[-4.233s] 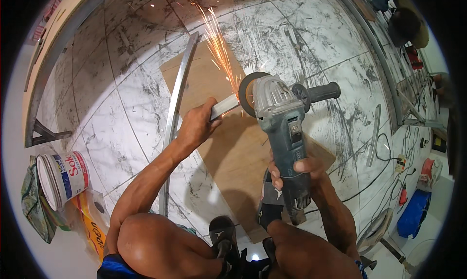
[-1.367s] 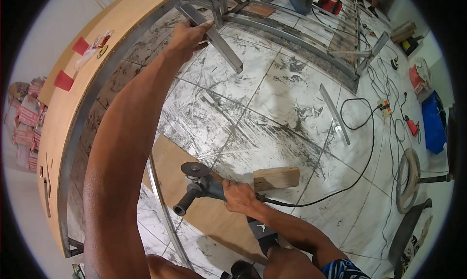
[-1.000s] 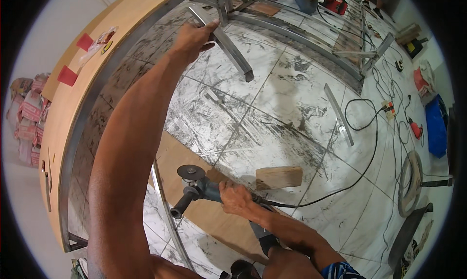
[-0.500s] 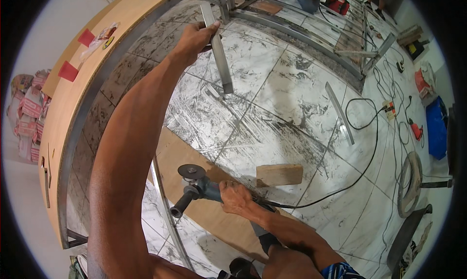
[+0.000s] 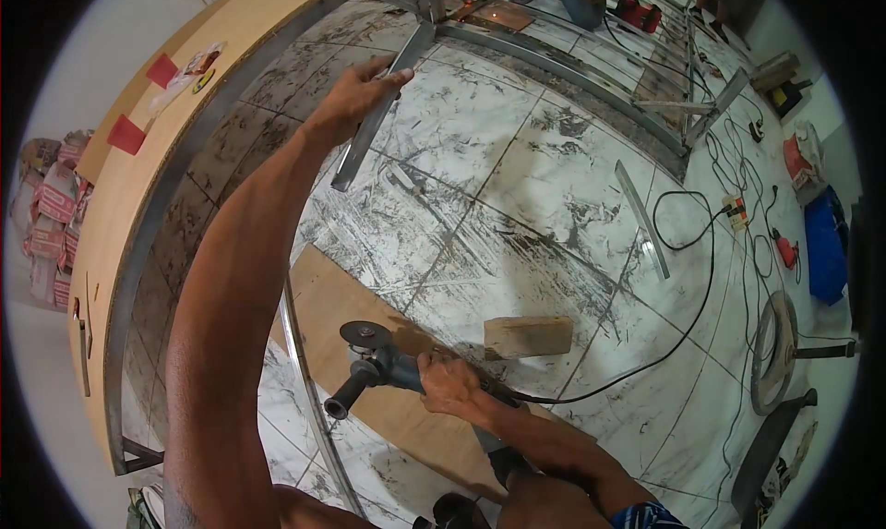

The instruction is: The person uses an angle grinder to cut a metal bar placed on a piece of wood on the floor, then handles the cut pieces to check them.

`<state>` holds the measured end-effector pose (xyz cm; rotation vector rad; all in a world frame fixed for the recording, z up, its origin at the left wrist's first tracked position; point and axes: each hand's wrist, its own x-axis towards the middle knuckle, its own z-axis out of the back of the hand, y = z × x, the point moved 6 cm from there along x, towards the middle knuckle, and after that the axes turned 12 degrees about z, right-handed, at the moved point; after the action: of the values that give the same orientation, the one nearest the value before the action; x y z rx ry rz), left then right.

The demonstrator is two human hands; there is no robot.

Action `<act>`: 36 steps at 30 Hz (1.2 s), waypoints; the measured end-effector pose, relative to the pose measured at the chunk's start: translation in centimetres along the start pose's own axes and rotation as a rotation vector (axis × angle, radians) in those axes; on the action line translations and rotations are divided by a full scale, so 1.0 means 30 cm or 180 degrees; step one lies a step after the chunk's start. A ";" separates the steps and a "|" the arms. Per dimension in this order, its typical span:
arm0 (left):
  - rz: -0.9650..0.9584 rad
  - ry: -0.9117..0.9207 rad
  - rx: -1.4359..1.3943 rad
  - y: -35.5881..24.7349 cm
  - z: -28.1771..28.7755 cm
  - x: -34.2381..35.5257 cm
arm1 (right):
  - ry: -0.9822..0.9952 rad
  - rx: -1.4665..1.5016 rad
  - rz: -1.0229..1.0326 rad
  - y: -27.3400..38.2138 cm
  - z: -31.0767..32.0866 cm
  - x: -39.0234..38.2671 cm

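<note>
My left hand (image 5: 349, 93) reaches far forward and grips a short grey metal bar (image 5: 378, 114) held above the marbled tile floor, its far end pointing toward a metal frame. My right hand (image 5: 443, 381) holds an angle grinder (image 5: 383, 363) by its body, low over a brown board (image 5: 360, 363) lying on the floor; the disc faces up and the side handle points toward me. A black cable (image 5: 646, 363) runs from the grinder across the tiles.
A wooden block (image 5: 528, 335) lies just right of the grinder. A curved wooden counter with metal frame (image 5: 138, 215) bends along the left. A curved metal strip (image 5: 300, 363) crosses the board. Another bar (image 5: 641, 217), a power strip (image 5: 738, 213) and tools lie right. A person crouches at the top by a metal frame (image 5: 563, 54).
Since the earliest frame the grinding has stopped and my left hand has reached out for the bar. Over the last second the bar has swung round and its near end now points toward me.
</note>
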<state>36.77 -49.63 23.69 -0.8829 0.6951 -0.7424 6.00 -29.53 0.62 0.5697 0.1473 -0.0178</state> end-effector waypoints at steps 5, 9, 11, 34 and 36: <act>0.0220 0.0229 -0.0214 0.032 0.007 -0.021 | 0.0205 0.0101 -0.0080 0.008 0.029 -0.007; 0.0273 0.0301 -0.0412 0.046 0.004 -0.022 | 0.0304 0.0130 -0.0097 -0.007 0.027 -0.014; 0.0325 0.0354 -0.0381 0.056 0.001 -0.023 | 0.0348 0.0136 -0.0095 -0.012 0.025 -0.016; -0.0357 0.0188 0.0709 0.067 -0.014 0.022 | 0.0313 0.0162 -0.0026 -0.026 0.018 -0.022; -0.0458 0.0096 0.0620 0.001 -0.008 0.065 | 0.0210 0.0036 -0.0031 -0.029 0.015 -0.031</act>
<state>37.68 -51.28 23.13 -0.7499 0.5791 -0.9372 5.08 -30.51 0.65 0.5812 0.2142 -0.0092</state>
